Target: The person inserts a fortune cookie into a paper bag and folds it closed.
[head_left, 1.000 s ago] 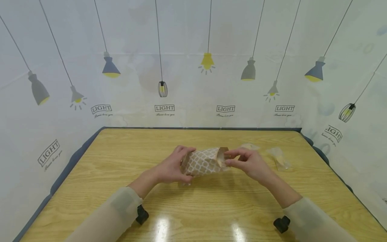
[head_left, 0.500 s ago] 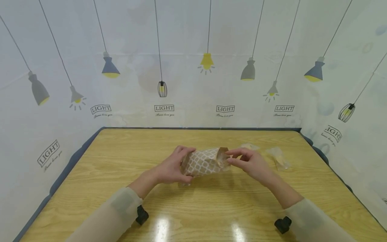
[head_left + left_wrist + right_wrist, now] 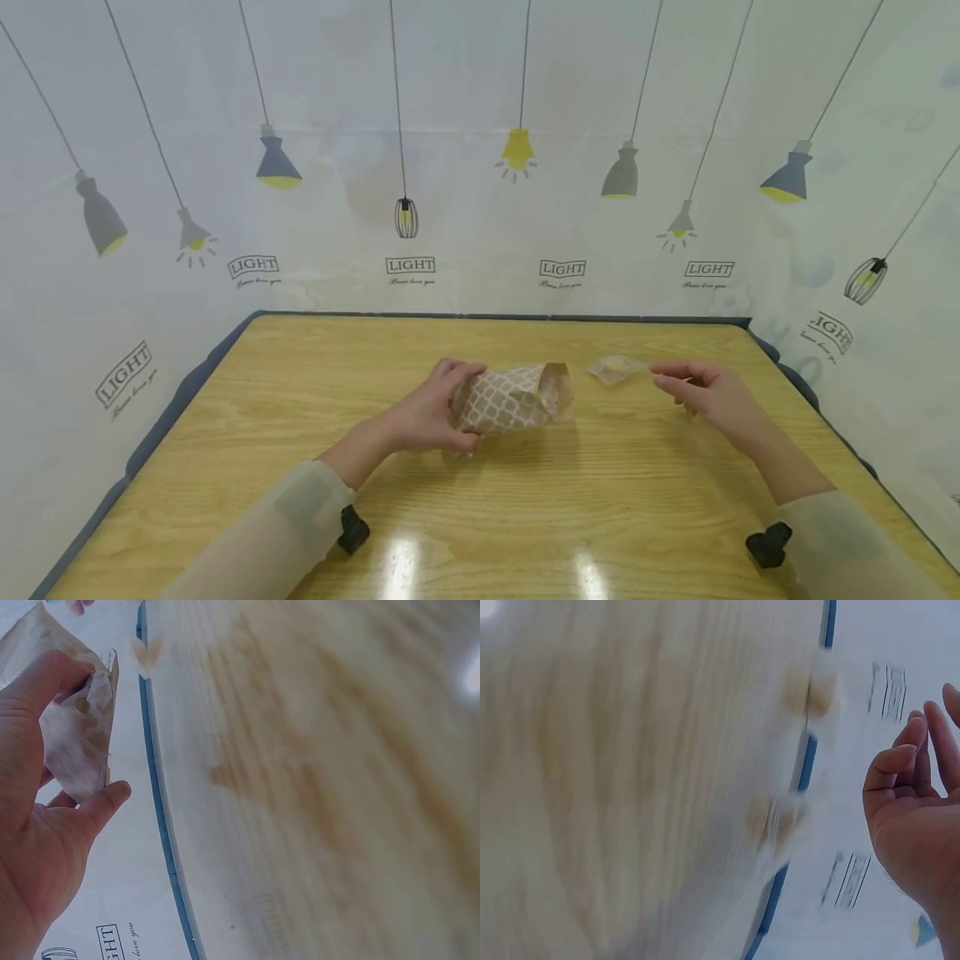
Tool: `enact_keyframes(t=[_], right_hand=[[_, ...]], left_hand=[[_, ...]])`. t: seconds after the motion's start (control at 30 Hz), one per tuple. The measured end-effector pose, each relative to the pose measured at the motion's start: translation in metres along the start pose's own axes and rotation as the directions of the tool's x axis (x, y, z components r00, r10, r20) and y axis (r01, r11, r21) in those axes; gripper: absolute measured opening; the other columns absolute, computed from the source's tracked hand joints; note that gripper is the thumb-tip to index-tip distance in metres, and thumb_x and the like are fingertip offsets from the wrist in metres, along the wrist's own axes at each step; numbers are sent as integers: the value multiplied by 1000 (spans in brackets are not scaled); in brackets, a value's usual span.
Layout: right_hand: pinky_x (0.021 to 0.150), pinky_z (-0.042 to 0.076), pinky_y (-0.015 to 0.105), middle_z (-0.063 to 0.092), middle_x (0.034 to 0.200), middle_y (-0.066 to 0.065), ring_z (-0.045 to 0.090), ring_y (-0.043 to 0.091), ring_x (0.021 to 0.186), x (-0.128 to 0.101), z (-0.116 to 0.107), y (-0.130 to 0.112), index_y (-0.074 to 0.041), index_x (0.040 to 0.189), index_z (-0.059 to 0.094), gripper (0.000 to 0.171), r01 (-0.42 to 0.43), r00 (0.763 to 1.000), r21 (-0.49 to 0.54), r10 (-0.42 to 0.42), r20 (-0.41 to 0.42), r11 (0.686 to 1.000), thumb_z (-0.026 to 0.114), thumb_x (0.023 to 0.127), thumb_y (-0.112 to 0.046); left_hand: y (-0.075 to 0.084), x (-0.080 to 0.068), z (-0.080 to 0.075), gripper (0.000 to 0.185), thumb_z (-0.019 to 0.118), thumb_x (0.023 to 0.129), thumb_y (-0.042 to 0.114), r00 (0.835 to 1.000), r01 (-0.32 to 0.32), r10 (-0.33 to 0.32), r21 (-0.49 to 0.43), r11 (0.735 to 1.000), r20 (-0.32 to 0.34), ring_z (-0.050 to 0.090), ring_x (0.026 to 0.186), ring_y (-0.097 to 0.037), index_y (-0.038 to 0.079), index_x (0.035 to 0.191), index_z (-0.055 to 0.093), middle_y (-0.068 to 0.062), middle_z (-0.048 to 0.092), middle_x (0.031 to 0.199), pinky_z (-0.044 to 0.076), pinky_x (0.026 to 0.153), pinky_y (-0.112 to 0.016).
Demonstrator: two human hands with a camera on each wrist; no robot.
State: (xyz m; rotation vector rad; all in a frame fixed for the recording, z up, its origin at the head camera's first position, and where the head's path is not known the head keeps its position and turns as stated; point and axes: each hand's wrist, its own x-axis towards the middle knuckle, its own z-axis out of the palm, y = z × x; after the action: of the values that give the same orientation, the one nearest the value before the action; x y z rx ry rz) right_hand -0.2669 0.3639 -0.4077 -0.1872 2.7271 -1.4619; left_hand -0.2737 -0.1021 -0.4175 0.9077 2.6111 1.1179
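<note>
My left hand (image 3: 429,412) grips the closed end of a brown paper bag (image 3: 502,400) with a white lattice print, thumb below and fingers above. The bag is tilted, its mouth facing right. In the left wrist view the thumb and fingers wrap the folded end of the bag (image 3: 79,739). My right hand (image 3: 716,404) hovers to the right, its fingers loosely bent with nothing seen between them. Just left of its fingertips lies a clear packet (image 3: 617,367) with something pale inside. A second packet (image 3: 776,825) shows only in the right wrist view; the hand hides it from the head camera.
The wooden table (image 3: 525,517) ends at a dark blue edge against a white curtain (image 3: 465,192) printed with hanging lamps. Black wrist-camera mounts (image 3: 768,546) sit below both sleeves.
My right hand has left the bag's mouth and moved right, over the spot of the farther-right packet. The left hand and bag have hardly moved.
</note>
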Motion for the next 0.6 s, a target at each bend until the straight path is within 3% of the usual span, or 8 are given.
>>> enact_keyframes(t=[0.07, 0.17, 0.27, 0.4, 0.6], right_hand=[[70, 54, 38, 66, 111, -4, 59, 26, 89, 2, -14, 11, -11, 151, 65, 57, -26, 1000, -26, 26, -15, 999, 66, 109, -49], [77, 54, 36, 67, 135, 7, 61, 27, 104, 6, -33, 23, -9, 155, 61, 61, -57, 998, -126, 55, -19, 990, 62, 110, -52], [95, 55, 46, 55, 159, 22, 58, 40, 129, 10, -47, 33, -6, 158, 57, 62, -66, 998, -212, 65, -8, 975, 58, 113, -48], [106, 51, 59, 44, 167, 31, 49, 52, 144, 14, -58, 46, -2, 160, 53, 59, -73, 997, -243, 79, 15, 967, 56, 115, -41], [91, 57, 30, 47, 166, 29, 55, 45, 142, 17, -59, 58, -4, 159, 57, 58, -68, 995, -255, 85, 56, 965, 59, 114, -40]], left_hand=[[0, 1, 0, 107, 93, 80, 16, 1000, -3, 3, 2, 1000, -2, 49, 142, -33, 16, 170, 35, -15, 40, 157, 47, 124, -58], [0, 2, 0, 107, 93, 80, 15, 1000, -4, 4, 0, 1000, -2, 49, 142, -33, 17, 170, 36, -15, 40, 157, 46, 124, -58], [0, 2, 0, 107, 93, 80, 15, 1000, -9, 9, 0, 1000, -6, 49, 142, -34, 15, 170, 36, -16, 39, 157, 46, 124, -60], [0, 2, 0, 107, 93, 80, 15, 1000, -14, 14, -3, 1000, -5, 49, 142, -34, 13, 170, 35, -17, 39, 157, 47, 124, -60], [-1, 1, -1, 107, 93, 81, 15, 1000, -7, 6, -17, 1000, -7, 48, 143, -35, 11, 170, 34, -18, 39, 157, 47, 123, -61]])
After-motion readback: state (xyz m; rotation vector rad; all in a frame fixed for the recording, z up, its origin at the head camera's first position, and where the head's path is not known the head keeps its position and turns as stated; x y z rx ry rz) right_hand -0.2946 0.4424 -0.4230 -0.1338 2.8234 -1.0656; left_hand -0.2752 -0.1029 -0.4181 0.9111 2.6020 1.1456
